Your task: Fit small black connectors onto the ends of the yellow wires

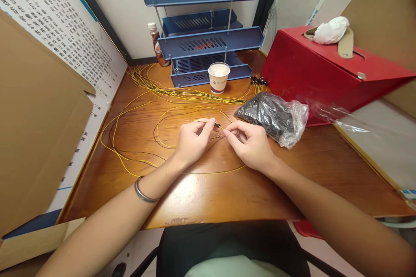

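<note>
Between finger and thumb, my left hand [194,138] pinches a small black connector [217,125] over the middle of the desk. My right hand [248,143] is closed on a thin yellow wire [222,128] just to the right of that connector. The fingertips of both hands are a short way apart. Long loops of yellow and dark wire [130,161] lie on the wood to the left and beneath my hands. Close to my right hand rests a clear plastic bag [276,117] full of small black pieces, too small to make out singly.
A bundle of yellow wires [195,94] with black ends stretches across the back. Behind it stand a paper cup [219,78], a blue tiered rack [211,43] and a brown bottle [159,47]. A red box [302,73] bounds the right; cardboard [39,125] bounds the left.
</note>
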The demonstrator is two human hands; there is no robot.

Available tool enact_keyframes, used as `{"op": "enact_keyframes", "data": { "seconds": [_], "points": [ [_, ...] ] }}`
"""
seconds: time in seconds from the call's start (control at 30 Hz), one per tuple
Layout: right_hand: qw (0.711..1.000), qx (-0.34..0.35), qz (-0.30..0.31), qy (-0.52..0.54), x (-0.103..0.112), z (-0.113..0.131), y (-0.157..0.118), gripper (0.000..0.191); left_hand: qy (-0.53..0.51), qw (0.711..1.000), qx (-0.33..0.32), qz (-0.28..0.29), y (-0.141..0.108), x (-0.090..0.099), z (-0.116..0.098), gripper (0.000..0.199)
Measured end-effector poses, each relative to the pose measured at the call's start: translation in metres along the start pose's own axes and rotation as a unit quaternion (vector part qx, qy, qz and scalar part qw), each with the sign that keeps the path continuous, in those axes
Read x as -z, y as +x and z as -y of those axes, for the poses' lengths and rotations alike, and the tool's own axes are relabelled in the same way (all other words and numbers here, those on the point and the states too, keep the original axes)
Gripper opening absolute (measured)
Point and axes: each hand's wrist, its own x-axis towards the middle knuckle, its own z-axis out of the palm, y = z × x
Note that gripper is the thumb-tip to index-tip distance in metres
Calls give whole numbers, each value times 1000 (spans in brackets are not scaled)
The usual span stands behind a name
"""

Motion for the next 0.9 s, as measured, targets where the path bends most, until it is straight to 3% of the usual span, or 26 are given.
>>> {"op": "enact_keyframes", "data": {
  "seconds": [0.63, 0.9],
  "points": [
    [1000, 14, 2, -7, -1, 0, -1, 15, -10, 997, 2, 71, -1, 1, 0, 43],
    [1000, 8, -11, 8, -1, 2, 0, 17, 5, 1000, -2, 17, 0, -1, 0, 44]
  ]
}}
